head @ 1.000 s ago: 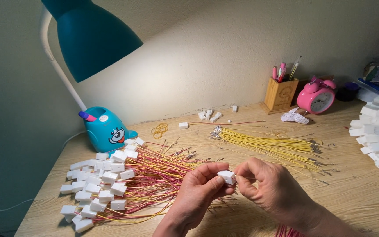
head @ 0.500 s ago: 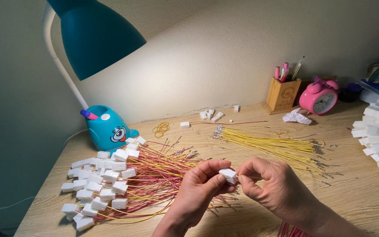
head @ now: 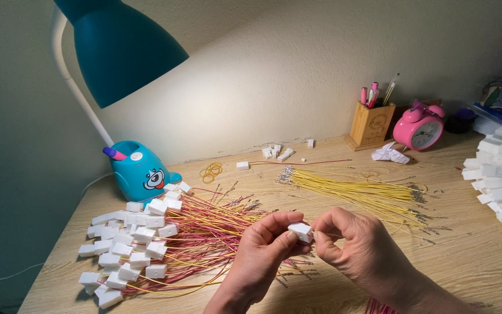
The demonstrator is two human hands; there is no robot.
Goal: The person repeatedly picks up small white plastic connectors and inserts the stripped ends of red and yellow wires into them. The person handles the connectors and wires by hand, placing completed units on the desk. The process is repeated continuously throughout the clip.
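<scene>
Spanning the whole view is a wooden desk (head: 332, 273) under a teal desk lamp (head: 117, 46). A big heap of finished red-and-yellow leads with white housings (head: 146, 244) lies to the left, a second pile of white housings (head: 498, 180) sits at the right edge, and loose yellow wires (head: 355, 189) lie in the middle. Pink alarm clock (head: 419, 128) and wooden pen holder (head: 370, 122) stand at the back wall.

Both hands are together at centre. Left hand (head: 262, 256) and right hand (head: 361, 250) each pinch the same small white connector housing (head: 301, 231), held above the desk, apart from the piles.

Change versus a second ago: almost none. Same grip, same spot, fingers slightly re-seated. Reads as fine fitting work on the housing, not a pick or a place.
</scene>
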